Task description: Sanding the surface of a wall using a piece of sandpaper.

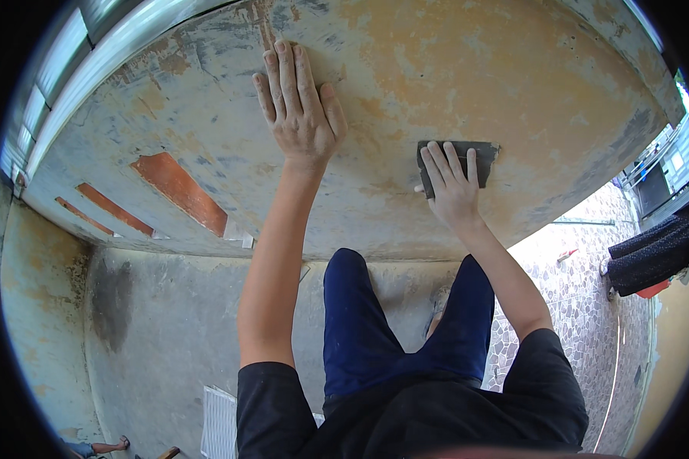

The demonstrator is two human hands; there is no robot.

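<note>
My left hand (302, 115) lies flat against the patchy yellow and grey wall (452, 69), its dusty fingers stretched upward and holding nothing. Lower and to the right, my right hand (456, 191) holds a dark grey sheet of sandpaper (485, 159) pressed to the same wall. The fingers lie across the front of the sheet, and its ragged right edge sticks out past them. The sandpaper's underside is hidden. Around both hands the wall surface is blotched with worn yellow, grey and bluish patches.
Three orange-red strips (182, 191) show in slots low on the wall at left. A grey concrete floor (168, 321) lies below, with a white ridged panel (219, 421) on it. Stone-patterned paving (543, 321) and dark hanging cloth (654, 252) are at right. Another person's leg (107, 446) shows at lower left.
</note>
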